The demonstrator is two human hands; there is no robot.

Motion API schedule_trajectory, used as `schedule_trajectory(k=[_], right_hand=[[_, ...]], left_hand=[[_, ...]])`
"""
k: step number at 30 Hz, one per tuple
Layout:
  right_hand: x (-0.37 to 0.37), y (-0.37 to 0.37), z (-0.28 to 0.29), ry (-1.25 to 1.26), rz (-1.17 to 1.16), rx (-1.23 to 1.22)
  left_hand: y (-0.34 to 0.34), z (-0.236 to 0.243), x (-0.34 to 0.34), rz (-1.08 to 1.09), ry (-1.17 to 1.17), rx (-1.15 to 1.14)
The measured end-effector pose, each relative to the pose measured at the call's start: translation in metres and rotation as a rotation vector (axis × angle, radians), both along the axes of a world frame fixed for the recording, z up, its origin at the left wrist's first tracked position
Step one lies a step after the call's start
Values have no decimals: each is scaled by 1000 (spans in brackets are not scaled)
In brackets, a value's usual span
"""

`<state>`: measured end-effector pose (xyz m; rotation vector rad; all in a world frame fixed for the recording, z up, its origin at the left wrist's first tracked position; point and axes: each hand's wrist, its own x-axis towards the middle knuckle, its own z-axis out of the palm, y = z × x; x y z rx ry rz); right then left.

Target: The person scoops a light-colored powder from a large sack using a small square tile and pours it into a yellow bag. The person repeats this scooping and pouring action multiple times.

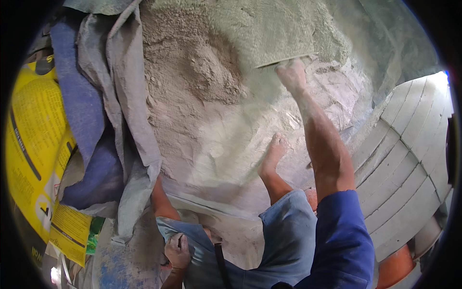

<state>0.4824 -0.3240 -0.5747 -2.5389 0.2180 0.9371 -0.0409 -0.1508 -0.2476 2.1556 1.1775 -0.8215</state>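
My right hand [292, 74] reaches far forward, its fingers closed on the near edge of a thin, flat scraper [286, 60]. The scraper lies against a large heap of fine grey-beige powder [192, 62]; only a narrow strip of it shows, so its full shape is hidden. My left hand [178, 251] rests at my left thigh with its fingers curled in. Whatever it may hold is hidden. My bare right foot [275, 147] stands on the powdery ground beneath the right forearm.
Grey and blue cloth sheets [127, 91] hang at the left, beside yellow printed sacks [36, 125]. Pale slabs with cut lines [399, 164] are stacked at the right, above an orange container [395, 267]. A translucent plastic sheet [390, 43] borders the powder at the far right.
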Motion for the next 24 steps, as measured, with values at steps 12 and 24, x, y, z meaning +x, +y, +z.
schedule_trajectory(k=[12,24], right_hand=[[-94,-23,171,56,131,96],[-155,15,428,72,328,188]], left_hand=[[51,37,-7,-5,-274,115],[102,72,-25,220,-543,84]])
